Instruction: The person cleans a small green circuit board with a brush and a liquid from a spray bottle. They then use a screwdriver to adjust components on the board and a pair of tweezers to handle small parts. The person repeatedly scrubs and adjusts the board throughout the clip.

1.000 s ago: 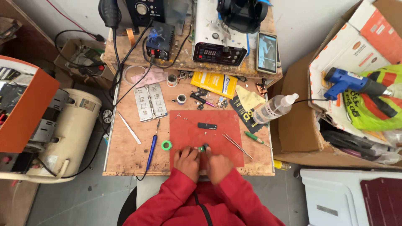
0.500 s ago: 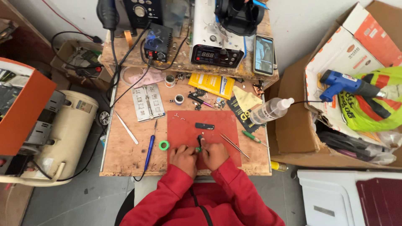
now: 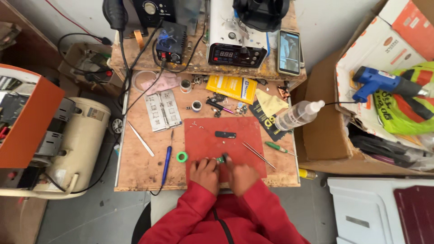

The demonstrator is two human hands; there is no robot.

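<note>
Hands meet at the near edge of a red work mat (image 3: 212,140) on the wooden counter (image 3: 140,167). The left hand (image 3: 205,174) and the right hand (image 3: 238,174) lie knuckles up, side by side, fingers curled in and pinched on a small green part (image 3: 220,159) that sits between their fingertips on the mat; the part is too small to tell more about it. Red sleeves (image 3: 199,212) run back from both wrists toward the camera.

Just left of the left hand a small green tape ring (image 3: 181,157) lies at the mat's edge, and beyond it a blue-handled screwdriver (image 3: 167,159) points away from the person. Further left lie slim metal tweezers (image 3: 140,138), and beyond them, away from the person, a grey metal fixture plate (image 3: 162,110).

Just right of the right hand a second pair of tweezers (image 3: 257,154) lies across the mat's corner, with a green-handled screwdriver (image 3: 276,147) past it on the bare wood. Ahead of both hands, near the middle of the mat, rests a small dark flat piece (image 3: 225,134).

Further out, ahead and to the right, a clear squeeze bottle (image 3: 298,115) lies on its side, near a yellow packet (image 3: 232,87). At the far side of the counter stand a soldering station with a lit display (image 3: 235,55) and a phone (image 3: 289,52). Well right of the hands, a cardboard box (image 3: 348,68) holds a blue glue gun (image 3: 384,82).
</note>
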